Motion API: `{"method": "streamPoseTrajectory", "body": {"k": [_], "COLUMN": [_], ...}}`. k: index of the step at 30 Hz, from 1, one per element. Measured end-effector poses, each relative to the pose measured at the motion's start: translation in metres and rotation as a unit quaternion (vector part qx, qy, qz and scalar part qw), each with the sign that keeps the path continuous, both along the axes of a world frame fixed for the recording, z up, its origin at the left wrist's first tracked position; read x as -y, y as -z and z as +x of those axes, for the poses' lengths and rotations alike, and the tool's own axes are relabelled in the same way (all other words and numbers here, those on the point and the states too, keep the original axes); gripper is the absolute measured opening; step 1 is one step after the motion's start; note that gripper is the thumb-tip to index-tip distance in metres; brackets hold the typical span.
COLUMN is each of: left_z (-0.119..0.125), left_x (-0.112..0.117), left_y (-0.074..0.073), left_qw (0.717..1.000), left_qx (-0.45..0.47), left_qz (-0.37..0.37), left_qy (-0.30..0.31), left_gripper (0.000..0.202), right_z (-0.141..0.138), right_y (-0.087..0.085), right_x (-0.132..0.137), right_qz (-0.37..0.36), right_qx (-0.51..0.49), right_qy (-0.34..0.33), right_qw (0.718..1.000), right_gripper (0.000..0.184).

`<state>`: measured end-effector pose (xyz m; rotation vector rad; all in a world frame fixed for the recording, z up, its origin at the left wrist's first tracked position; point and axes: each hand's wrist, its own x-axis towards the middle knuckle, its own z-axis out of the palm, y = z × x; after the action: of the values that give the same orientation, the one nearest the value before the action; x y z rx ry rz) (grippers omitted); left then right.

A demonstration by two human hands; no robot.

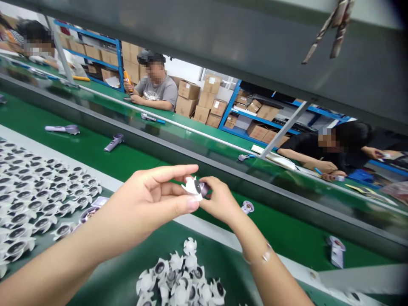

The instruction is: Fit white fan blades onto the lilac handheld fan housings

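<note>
Because it looks thin-bladed, the fan (pixel 192 188), probably light, stiff and breakable, suits a hub hold; left fingers (pixel 185 205) pinch it above the worktop's (pixel 119 270) far edge, right fingers (pixel 206 205) grip a mostly hidden purple part (pixel 204 188).

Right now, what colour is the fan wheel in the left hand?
The fan wheel is white with a dark middle, best seen in the head view.

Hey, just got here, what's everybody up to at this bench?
The left hand holds a white fan wheel up beside a purple part, mostly hidden, in the right hand. A loose pile of wheels lies below, and spread-out wheels are at left. Across the line, a person in grey holds an orange tool.
</note>
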<state>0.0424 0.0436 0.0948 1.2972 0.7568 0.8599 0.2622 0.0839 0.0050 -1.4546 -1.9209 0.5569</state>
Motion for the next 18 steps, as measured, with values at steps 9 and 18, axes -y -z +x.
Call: {"method": "streamPoseTrajectory", "body": {"k": [9,18], "left_z": [0.018,0.018], "left_x": [0.014,0.014], "left_y": [0.018,0.016], "left_qw": [0.983,0.916], "left_qx": [-0.106,-0.198], "left_qz": [0.148,0.349], "left_qy": [0.030,0.004], "left_gripper": [0.031,0.025], "right_z": [0.016,0.023], "right_y": [-0.033,-0.036], "right_x": [0.114,0.114], "right_qz": [-0.004,-0.011], "right_qx": [-0.362,-0.308], "right_qy": [-0.059,-0.095], "right_qw": [0.930,0.947], "right_gripper": [0.045,0.053]}}
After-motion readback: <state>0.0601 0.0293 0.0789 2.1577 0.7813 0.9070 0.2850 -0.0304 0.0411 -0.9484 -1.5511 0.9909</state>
